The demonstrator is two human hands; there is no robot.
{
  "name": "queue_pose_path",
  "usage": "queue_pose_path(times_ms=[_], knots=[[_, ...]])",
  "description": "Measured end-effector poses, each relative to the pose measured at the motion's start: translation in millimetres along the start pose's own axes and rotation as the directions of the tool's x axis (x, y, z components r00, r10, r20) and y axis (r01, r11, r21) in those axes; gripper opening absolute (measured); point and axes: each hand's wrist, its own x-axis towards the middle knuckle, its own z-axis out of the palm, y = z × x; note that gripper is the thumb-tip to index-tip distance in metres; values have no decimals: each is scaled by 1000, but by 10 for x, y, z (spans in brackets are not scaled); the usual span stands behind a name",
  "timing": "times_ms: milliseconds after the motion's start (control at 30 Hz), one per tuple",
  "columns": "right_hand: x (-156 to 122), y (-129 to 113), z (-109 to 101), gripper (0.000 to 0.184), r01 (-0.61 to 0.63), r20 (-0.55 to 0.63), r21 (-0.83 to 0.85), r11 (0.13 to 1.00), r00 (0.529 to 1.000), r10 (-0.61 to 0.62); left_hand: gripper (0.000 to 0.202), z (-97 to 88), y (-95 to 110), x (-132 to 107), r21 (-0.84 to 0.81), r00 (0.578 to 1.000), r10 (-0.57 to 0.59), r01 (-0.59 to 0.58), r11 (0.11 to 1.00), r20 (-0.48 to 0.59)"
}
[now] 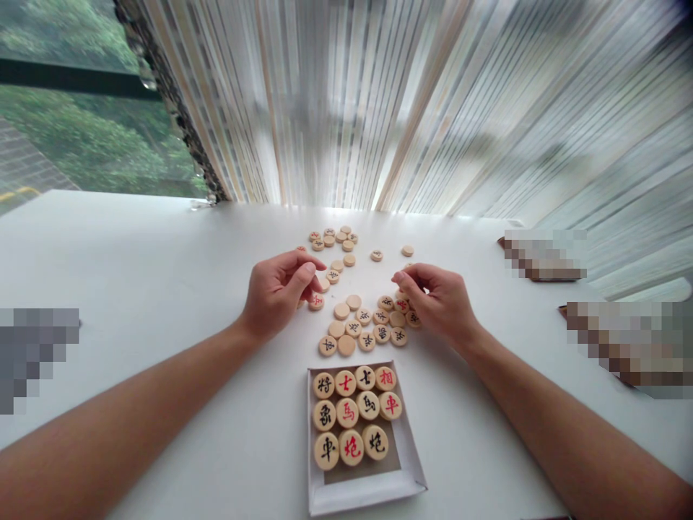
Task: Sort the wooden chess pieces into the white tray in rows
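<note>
My left hand (pixel 284 289) hovers at the left of the loose Chinese chess pieces, fingers loosely curled and their tips apart. No piece shows between them; a red-marked piece (pixel 316 301) lies just below its fingertips. At the right side, my right hand (pixel 438 296) has thumb and index finger together over the pieces. Whether something is pinched there is hidden. Below the fingertips lies another red-marked piece (pixel 401 305). Nearest me stands a shallow white box (pixel 368 495) with stacked round wooden pieces (pixel 351 448) in rows, red and black characters facing up.
Loose pieces lie on the white table (pixel 216 419), some face down (pixel 346 345), with a farther group (pixel 329 240) towards the back. Striped curtains (pixel 346 108) hang behind the table edge. Blurred-out items with brown edges (pixel 557 274) sit at the right.
</note>
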Motion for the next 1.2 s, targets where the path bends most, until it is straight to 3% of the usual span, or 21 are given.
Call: queue_pose_path(times_ms=[733, 1200], knots=[[1, -43, -8, 29, -24, 17, -4, 1000, 1000, 24, 16, 12, -30, 35, -56, 997, -60, 58, 997, -46], [-5, -41, -6, 29, -19, 11, -32, 999, 1000, 19, 16, 27, -48, 45, -75, 998, -34, 30, 997, -48]])
